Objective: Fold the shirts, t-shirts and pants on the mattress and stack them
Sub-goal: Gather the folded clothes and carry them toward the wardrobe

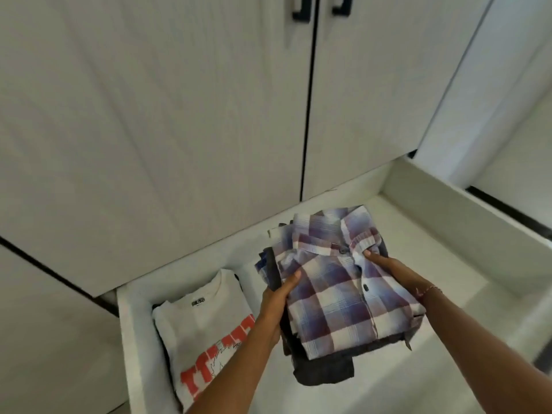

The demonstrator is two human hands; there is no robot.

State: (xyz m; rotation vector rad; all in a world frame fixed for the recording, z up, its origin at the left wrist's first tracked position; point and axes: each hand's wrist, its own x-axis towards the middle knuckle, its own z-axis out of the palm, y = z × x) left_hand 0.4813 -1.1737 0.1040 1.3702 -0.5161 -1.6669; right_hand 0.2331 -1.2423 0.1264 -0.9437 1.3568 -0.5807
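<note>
1. Left hand (276,297) grips the left edge of a folded stack of clothes (334,297), thumb on top and fingers curled under.
2. Right hand (388,268) holds the right side, thumb pressing on the plaid shirt (337,282) that tops the stack.
3. Dark garments (325,369) sit under the plaid one.
4. The stack is over an open white drawer (466,222).
5. A folded white t-shirt (206,324) with red print lies at the drawer's left end.
6. White cabinet doors (179,100) with black handles stand behind.

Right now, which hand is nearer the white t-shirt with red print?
Left. The left hand grips the stack's side facing the white t-shirt; the right hand holds the far side.
</note>
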